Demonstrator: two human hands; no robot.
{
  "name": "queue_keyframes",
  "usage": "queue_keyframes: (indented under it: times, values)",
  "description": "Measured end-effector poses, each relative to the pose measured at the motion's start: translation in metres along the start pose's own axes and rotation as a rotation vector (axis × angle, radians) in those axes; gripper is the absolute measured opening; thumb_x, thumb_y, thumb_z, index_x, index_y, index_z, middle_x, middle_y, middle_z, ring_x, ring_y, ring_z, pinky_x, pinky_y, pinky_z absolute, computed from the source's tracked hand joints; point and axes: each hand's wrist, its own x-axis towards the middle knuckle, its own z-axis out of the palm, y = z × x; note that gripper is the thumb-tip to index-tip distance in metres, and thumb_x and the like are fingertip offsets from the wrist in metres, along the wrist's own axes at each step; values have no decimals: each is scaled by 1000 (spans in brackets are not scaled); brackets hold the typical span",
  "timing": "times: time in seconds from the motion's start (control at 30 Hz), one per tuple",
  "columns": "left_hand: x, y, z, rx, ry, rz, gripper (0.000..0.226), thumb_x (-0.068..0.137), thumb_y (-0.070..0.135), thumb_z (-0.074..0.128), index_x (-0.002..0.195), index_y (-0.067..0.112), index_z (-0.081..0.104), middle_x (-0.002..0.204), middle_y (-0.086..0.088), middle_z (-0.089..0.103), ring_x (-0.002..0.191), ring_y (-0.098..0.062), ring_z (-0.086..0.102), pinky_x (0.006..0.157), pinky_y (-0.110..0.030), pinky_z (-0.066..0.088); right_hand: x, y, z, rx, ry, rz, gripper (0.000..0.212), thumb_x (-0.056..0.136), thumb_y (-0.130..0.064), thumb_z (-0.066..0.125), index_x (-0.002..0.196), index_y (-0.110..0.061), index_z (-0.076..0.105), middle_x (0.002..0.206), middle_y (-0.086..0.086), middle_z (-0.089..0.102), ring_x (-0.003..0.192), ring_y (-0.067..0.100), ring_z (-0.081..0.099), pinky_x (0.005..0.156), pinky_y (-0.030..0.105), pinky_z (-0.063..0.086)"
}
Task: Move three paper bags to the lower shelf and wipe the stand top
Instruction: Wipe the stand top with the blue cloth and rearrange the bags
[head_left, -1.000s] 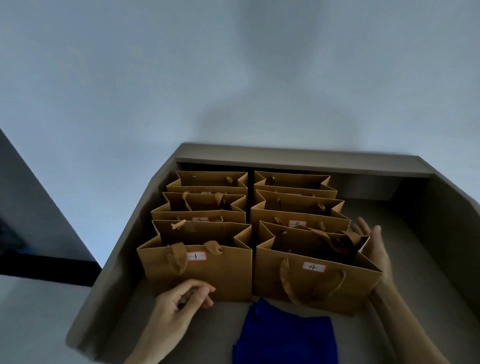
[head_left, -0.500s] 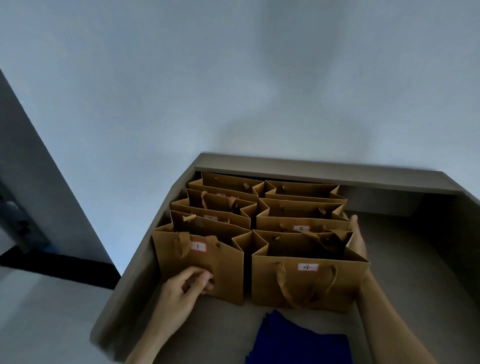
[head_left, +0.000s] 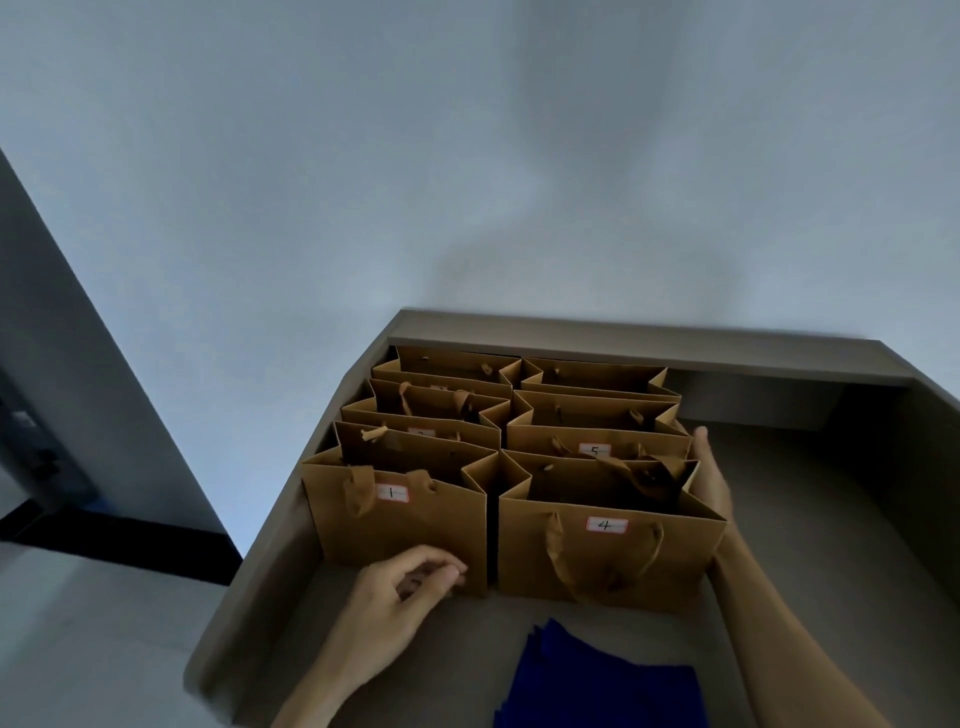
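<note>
Pressing the side of upright bag 4 (head_left: 608, 564), right hand (head_left: 712, 486) is lying flat, released; left hand (head_left: 395, 597) is curling against bag 1 (head_left: 410, 530), grasp unclear.

Left hand (head_left: 396, 597) curled, right hand (head_left: 711, 483) flat

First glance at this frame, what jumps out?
Six brown paper bags stand in two columns on the stand top, with bag 1 front left and bag 4 front right. The left hand, fingers curled, is at bag 1's lower corner; the right hand lies flat against bag 4's right side. A blue cloth lies at the near edge.
</note>
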Motion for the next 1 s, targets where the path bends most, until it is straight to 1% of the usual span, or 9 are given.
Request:
queue_keyframes:
  times: [0.13, 0.23, 0.37, 0.53, 0.67, 0.77, 0.83, 0.9, 1.0]
  values:
    - [3, 12, 17, 25, -198, 47, 21, 91, 38, 53, 101, 28, 68, 99, 21, 68, 101, 1, 61, 86, -11, 44, -7, 4, -22, -59, -2, -103, 84, 64, -83, 61, 133, -36, 58, 137, 5, 59, 131, 31, 50, 111, 57, 34]
    - [8, 16, 24, 26, -231, 54, 25, 89, 41, 52, 103, 28, 67, 102, 23, 66, 103, 1, 60, 87, -11, 44, -34, -6, -14, -108, 8, -146, 90, 66, -82, 59, 138, -29, 52, 139, 3, 55, 131, 26, 49, 113, 52, 33]
    - [10, 20, 28, -3, -224, 30, 27, 86, 42, 52, 103, 27, 67, 103, 26, 65, 102, 3, 60, 85, -12, 46, -52, -12, -19, -202, 13, -196, 58, 99, -53, 32, 146, -19, 42, 143, 0, 50, 130, 16, 47, 115, 43, 30]
    - [-6, 17, 34, 94, -268, 124, 19, 91, 40, 55, 103, 31, 67, 105, 25, 64, 105, 2, 59, 89, -12, 43, -91, -14, -38, -384, 48, -248, 50, 93, -48, 40, 133, -21, 54, 130, -1, 59, 115, 13, 59, 88, 29, 47]
    - [-27, 17, 46, 117, -338, 227, 28, 88, 57, 55, 103, 37, 67, 109, 24, 62, 108, 0, 58, 90, -13, 43, -129, -7, -57, -532, 109, -246, 22, 94, -32, 49, 113, -29, 59, 117, -1, 64, 104, 15, 64, 86, 36, 53]
    - [-38, 17, 54, 238, -422, 230, 42, 81, 73, 49, 111, 46, 59, 123, 36, 43, 121, 9, 42, 96, -6, 31, -163, -2, -66, -709, 133, -180, 12, 96, -26, 51, 104, -29, 60, 108, 2, 65, 95, 15, 63, 78, 33, 52]
    - [-44, 13, 59, 325, -462, 202, 55, 73, 84, 43, 117, 52, 50, 128, 44, 25, 125, 16, 27, 96, -2, 23, -181, 2, -68, -846, 74, -103, 10, 93, -30, 55, 101, -32, 60, 104, -1, 66, 92, 11, 63, 73, 27, 48]
    - [-50, 10, 66, 391, -494, 191, 61, 66, 90, 40, 120, 62, 39, 129, 47, 10, 125, 20, 16, 96, -2, 18, -194, 6, -69, -1030, -73, -89, 19, 87, -41, 61, 106, -40, 59, 109, -13, 64, 96, -1, 62, 78, 20, 50]
    - [-56, 5, 75, 466, -500, 230, 56, 66, 92, 38, 115, 80, 16, 130, 48, -1, 126, 19, 9, 97, -3, 15, -202, 18, -68, -1322, -394, -102, 67, 62, -88, 49, 121, -58, 40, 131, -38, 32, 119, -16, 37, 102, 16, 41]
